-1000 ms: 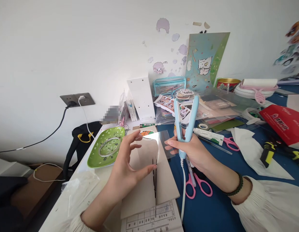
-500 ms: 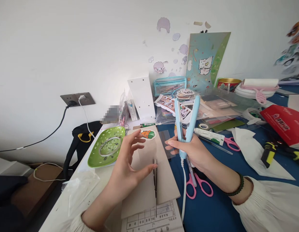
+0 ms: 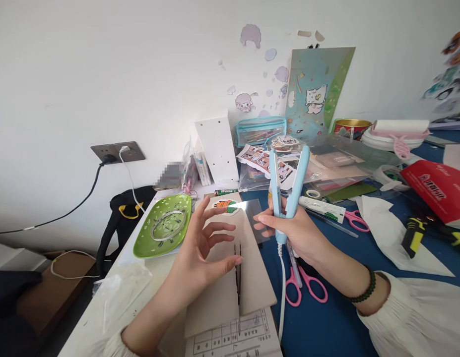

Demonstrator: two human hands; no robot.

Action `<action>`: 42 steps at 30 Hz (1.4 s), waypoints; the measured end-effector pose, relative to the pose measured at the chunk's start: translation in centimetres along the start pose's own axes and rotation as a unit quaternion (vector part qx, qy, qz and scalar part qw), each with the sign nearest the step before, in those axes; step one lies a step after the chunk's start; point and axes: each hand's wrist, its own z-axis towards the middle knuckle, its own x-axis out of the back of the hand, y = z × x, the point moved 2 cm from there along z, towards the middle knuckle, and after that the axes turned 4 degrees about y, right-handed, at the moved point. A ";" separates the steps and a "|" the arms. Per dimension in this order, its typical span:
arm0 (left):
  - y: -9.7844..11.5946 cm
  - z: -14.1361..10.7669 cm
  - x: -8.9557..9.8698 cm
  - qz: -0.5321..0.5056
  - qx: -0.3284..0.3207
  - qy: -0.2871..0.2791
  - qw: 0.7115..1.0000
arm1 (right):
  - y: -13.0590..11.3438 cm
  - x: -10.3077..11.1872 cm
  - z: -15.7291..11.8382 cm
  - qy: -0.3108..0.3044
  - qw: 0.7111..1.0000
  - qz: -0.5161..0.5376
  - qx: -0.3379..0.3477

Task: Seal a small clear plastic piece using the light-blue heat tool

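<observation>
Gripping a blue flat iron (image 3: 298,178), the right hand (image 3: 298,230) has fingers wrapped; the left hand (image 3: 198,255) has fingers open, tweezers (image 3: 238,292) beside its thumb, clear sheet (image 3: 254,213) contact indeterminable.

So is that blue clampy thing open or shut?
Open: the two arms of the blue clamp spread apart in a V above the right hand.

We are wearing a loose, cream-white garment, its right sleeve (image 3: 416,307) billowing in soft folds at the lower right of the frame and gathering into a puckered cuff with a frilled edge. On that wrist we are wearing a bracelet (image 3: 364,291) of small, round, dark green beads, just beyond the cuff. Our left sleeve (image 3: 120,346), partly cut off at the bottom left, is showing the same pale, gathered fabric.
</observation>
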 end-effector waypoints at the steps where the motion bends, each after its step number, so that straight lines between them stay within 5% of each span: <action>1: 0.1 0.0 0.0 -0.014 0.028 0.010 0.999 | 0.0 0.0 0.0 -0.002 1.000 0.003 0.000; 5: 0.6 0.0 0.1 -0.023 0.171 0.065 0.983 | 0.1 0.0 0.1 -0.014 1.000 0.008 0.002; 9: 0.7 0.2 0.2 -0.018 0.218 0.092 0.972 | 0.3 0.0 0.2 -0.016 1.000 0.002 0.006; 24: 0.4 0.3 0.0 -0.005 0.233 0.059 0.971 | 0.1 -0.2 -0.1 -0.039 0.998 -0.027 0.029; 29: 0.5 0.3 0.8 -0.009 0.200 0.119 0.973 | 0.1 0.2 -0.1 -0.036 0.997 -0.049 0.048; 36: 0.6 0.2 1.5 -0.099 0.149 0.223 0.958 | 0.6 -0.4 -0.7 -0.169 0.983 0.055 -0.051; 42: 0.4 0.3 1.7 -0.094 0.128 0.275 0.948 | 1.1 -0.4 -0.4 -0.185 0.981 0.023 -0.053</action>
